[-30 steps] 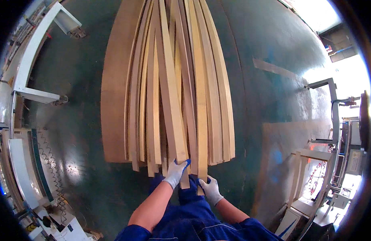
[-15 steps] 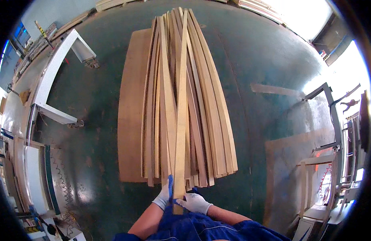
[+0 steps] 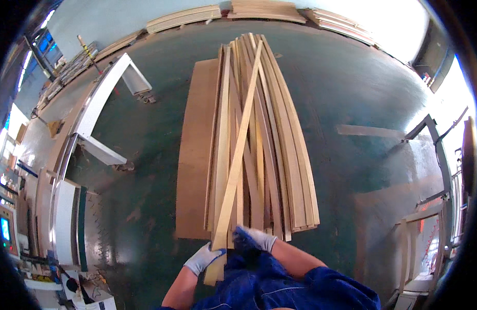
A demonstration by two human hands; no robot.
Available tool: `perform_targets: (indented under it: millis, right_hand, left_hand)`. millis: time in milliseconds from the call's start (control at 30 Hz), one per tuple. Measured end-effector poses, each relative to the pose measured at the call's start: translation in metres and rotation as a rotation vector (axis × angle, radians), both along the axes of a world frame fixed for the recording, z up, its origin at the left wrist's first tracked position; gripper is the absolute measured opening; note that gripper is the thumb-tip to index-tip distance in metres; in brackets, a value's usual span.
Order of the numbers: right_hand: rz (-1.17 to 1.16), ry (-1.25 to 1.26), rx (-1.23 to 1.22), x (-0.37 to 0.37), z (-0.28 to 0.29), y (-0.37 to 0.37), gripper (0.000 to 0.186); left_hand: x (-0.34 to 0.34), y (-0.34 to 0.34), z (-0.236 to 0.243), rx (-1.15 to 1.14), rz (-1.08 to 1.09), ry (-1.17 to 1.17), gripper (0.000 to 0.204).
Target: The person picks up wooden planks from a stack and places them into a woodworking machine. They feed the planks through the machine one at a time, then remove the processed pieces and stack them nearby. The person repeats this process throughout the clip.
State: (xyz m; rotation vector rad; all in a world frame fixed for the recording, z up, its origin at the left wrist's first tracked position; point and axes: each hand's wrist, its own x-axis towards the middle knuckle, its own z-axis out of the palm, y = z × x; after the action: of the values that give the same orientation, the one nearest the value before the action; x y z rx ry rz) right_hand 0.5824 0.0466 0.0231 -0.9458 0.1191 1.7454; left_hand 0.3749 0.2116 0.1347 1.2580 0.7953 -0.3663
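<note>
A long, pale wooden board (image 3: 242,139) slants across the top of a stack of long boards (image 3: 295,175), its near end sticking out toward me. My left hand (image 3: 200,259), in a white glove with blue on the palm side, is closed around this end, with the thumb across its top face. To its right, over the near ends of the stack, my right hand (image 3: 255,238) is in a matching glove and looks apart from the slanted board. Its blue palm side shows and the fingers seem stretched out, though they are blurred.
Beneath the stack's left side lies a wide brown panel (image 3: 193,155). A white metal frame (image 3: 101,95) stands at the left, a dark metal frame (image 3: 439,150) at the right. More stacked boards (image 3: 267,10) lie along the far wall. The floor (image 3: 145,206) is green.
The board's near end has swung left with my left hand. My right hand has come off it and moved slightly up. The view has tilted up, showing more of the far wall.
</note>
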Motion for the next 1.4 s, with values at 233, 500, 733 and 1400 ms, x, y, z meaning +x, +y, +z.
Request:
perform_targets:
  millis: [233, 500, 733, 1400]
  right_hand:
    - [-0.413, 0.175, 0.043, 0.050, 0.026, 0.095, 0.087]
    - [-0.391, 0.333, 0.243, -0.022, -0.025, 0.052, 0.109]
    - [-0.405, 0.249, 0.146, -0.137, 0.024, 0.023, 0.086]
    - [-0.274, 0.231, 0.366, -0.396, 0.160, 0.208, 0.108]
  left_hand:
    - [-0.169, -0.108, 0.070, 0.108, 0.064, 0.190, 0.068]
    - [-0.304, -0.257, 0.142, 0.321, 0.244, 0.345, 0.052]
    - [-0.424, -0.346, 0.126, 0.240, 0.650, 0.464, 0.047]
    - [-0.661, -0.252, 0.084, 1.316, 0.738, 0.763, 0.064]
